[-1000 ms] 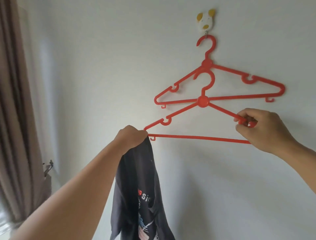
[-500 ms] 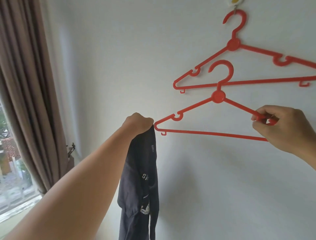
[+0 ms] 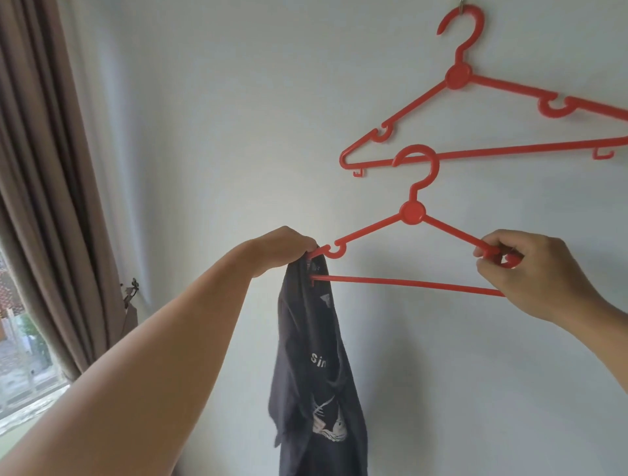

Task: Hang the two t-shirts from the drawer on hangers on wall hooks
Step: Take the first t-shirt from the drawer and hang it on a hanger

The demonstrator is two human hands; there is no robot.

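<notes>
A dark grey t-shirt with a white print hangs down from my left hand, which grips its top edge. The left tip of a red plastic hanger sits inside the shirt's opening at that hand. My right hand pinches the right end of this hanger, holding it in front of the white wall. A second red hanger hangs above it from a wall hook whose lower tip shows at the top edge. The lower hanger's hook overlaps the upper hanger's bottom bar in the view.
A brown curtain hangs along the left side, with a small metal tie-back hook on the wall beside it. A window shows at the lower left. The white wall fills the background.
The view has shifted down and left, so the wall hook has left the top. The lower hanger came off the upper one, and its left tip has entered the shirt at my left hand.
</notes>
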